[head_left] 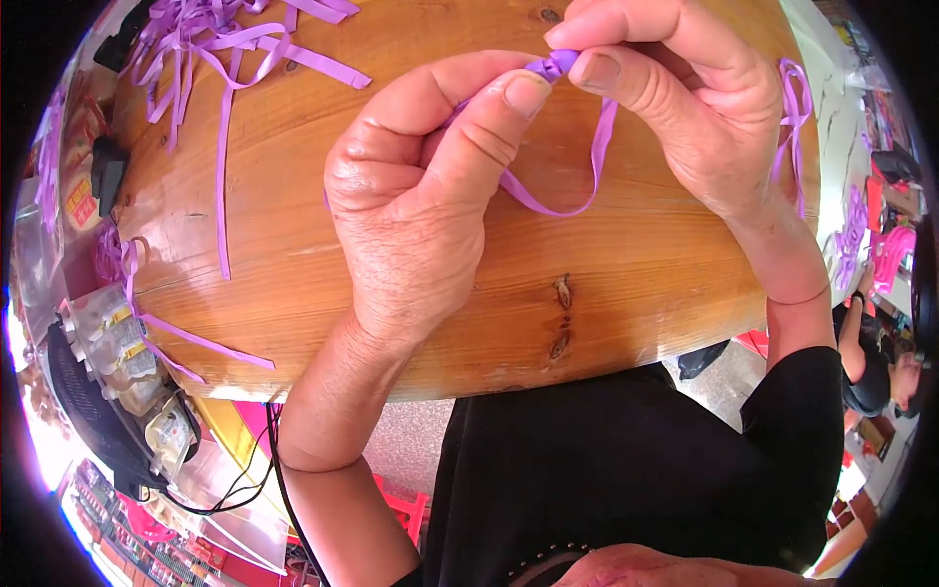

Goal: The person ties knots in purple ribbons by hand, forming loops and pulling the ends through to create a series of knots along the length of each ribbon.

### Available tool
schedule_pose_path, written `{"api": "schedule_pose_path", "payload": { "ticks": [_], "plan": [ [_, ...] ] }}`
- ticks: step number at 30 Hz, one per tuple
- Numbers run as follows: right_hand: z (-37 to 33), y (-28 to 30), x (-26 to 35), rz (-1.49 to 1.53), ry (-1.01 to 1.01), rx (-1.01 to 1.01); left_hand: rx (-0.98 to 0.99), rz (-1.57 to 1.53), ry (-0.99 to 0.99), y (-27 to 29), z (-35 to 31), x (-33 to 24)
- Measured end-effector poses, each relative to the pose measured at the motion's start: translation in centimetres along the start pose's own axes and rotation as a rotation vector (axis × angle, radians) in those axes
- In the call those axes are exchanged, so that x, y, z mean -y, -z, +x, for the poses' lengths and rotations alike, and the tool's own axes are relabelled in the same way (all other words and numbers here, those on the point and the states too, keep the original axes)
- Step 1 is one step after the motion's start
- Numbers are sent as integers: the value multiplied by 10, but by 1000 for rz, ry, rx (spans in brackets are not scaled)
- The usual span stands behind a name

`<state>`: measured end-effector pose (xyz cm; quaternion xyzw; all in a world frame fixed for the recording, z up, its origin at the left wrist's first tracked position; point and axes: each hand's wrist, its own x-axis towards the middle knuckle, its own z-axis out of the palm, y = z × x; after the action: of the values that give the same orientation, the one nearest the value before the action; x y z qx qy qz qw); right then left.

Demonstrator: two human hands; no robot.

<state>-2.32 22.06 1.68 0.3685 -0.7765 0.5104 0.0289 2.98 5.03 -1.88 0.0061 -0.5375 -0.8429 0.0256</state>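
Above the wooden table, both my hands pinch a purple ribbon (554, 66) where it forms a small knot or twisted bundle. My left hand (430, 166) grips the left side of that bundle between thumb and forefinger, its other fingers curled. On the other side, my right hand (685, 88) pinches the right end with thumb and fingertips. A loop of the same ribbon hangs below between the hands and runs back behind my left hand. Inside the curled fingers, the rest of the ribbon is hidden.
A tangled heap of purple ribbons (210, 39) lies at the far left of the wooden table (489, 323). More ribbon strands (797, 117) lie at the right edge and others (210, 347) at the near left. Clear packages and a black bag (88, 401) stand at left. Another person (871, 362) is at far right.
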Motion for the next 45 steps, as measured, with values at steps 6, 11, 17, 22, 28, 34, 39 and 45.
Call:
{"api": "schedule_pose_path", "payload": {
  "ticks": [6, 11, 17, 22, 28, 34, 39, 45],
  "plan": [
    [4, 1, 17, -48, -110, 11, -22, -5, 24, -1, -1, 0],
    [1, -1, 2, -171, 100, 11, -11, -108, 177, 0, -2, -2],
    [4, 3, -3, -185, 209, 54, 30, -16, 14, -3, -3, -2],
    [7, 6, 15, -254, 106, 145, 29, 27, -48, -2, -4, -3],
    [6, 9, 3, -239, 273, 105, 37, 303, -310, 2, -4, 2],
    [3, 6, 11, -205, 239, 92, 100, 489, -578, 5, -1, -1],
    [5, 8, 13, -206, 263, 86, 123, 639, -704, 4, -4, -10],
    [2, 0, 28, -210, 287, 1, 130, 864, -696, 7, -8, -26]
  ]
}}
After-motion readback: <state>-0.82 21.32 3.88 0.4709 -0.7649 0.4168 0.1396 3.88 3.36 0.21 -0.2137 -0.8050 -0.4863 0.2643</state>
